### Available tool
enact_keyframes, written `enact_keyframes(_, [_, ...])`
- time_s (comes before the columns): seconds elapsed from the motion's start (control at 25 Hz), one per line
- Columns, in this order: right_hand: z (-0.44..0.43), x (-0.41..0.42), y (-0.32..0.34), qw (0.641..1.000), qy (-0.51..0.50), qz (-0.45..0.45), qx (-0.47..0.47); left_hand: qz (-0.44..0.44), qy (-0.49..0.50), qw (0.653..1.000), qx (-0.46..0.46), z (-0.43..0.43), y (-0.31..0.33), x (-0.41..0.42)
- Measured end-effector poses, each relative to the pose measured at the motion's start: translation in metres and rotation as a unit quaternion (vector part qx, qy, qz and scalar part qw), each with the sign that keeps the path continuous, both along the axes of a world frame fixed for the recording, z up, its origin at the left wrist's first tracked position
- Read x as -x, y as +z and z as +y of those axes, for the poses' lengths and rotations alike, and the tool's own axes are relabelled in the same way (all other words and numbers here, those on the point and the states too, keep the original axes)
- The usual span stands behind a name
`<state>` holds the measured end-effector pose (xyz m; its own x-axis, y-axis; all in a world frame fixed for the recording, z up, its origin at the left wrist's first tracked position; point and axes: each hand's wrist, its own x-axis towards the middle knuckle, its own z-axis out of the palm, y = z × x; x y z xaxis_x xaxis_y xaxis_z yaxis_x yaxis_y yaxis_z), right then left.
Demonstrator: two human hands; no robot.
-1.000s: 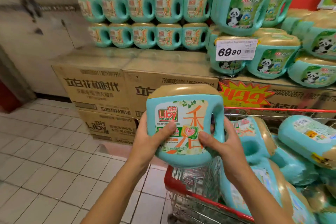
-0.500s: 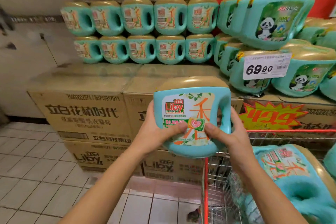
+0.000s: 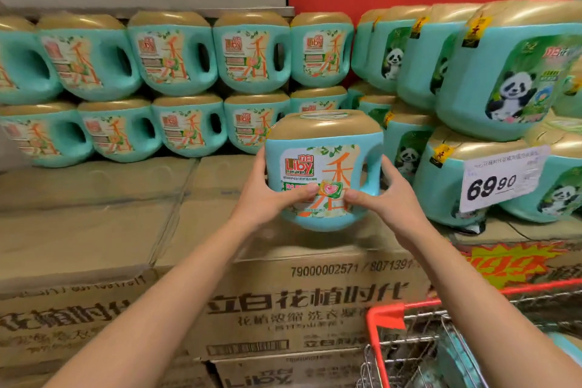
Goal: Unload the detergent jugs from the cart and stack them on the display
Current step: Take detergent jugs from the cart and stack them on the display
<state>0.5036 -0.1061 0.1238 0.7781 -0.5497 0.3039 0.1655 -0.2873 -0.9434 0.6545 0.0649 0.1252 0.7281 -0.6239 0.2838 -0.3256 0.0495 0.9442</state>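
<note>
Landmark: the held jug point(image 3: 324, 170).

Nearest, below and to the right of the held jug, the cart point(image 3: 382, 318) shows only a red rim corner and wire mesh; its contents are cut off by the frame edge and cannot be identified.

Directly below the held jug, the cartons point(image 3: 283, 302) form the display base. Legible print: "79000002571 / 8071391", partly hidden by the right forearm, and "Liby" on a lower carton, cut off at the bottom edge.

The left hand point(image 3: 261, 198) clasps the jug's left side, thumb laid across the label. The right hand point(image 3: 389, 198) clasps the handle side, thumb on the label's lower edge; the remaining fingers of both hands are hidden behind the jug. The jug is upright, teal with a gold cap, above the carton top; contact with the carton cannot be determined. Its label reads "Liby".

To the right of the held jug, a price card point(image 3: 500, 179) reads "69.90"; its small print is illegible. It covers part of the panda-label jugs point(image 3: 516, 82).

Behind and to the left of the held jug, two stacked rows of matching jugs point(image 3: 176, 53) carry blurred "Liby" labels.
</note>
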Motion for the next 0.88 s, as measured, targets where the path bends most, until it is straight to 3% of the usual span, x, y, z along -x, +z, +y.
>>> enact_keyframes(0.4, [-0.060, -0.109, -0.037, 0.998, -0.068, 0.000, -0.013, 0.023, -0.017, 1.000, 0.000, -0.079, -0.042, -0.118])
enact_keyframes(0.88, [-0.111, -0.164, -0.049, 0.988, -0.153, 0.029, 0.001, 0.027, 0.045, 0.999, -0.001, -0.144, -0.051, -0.158])
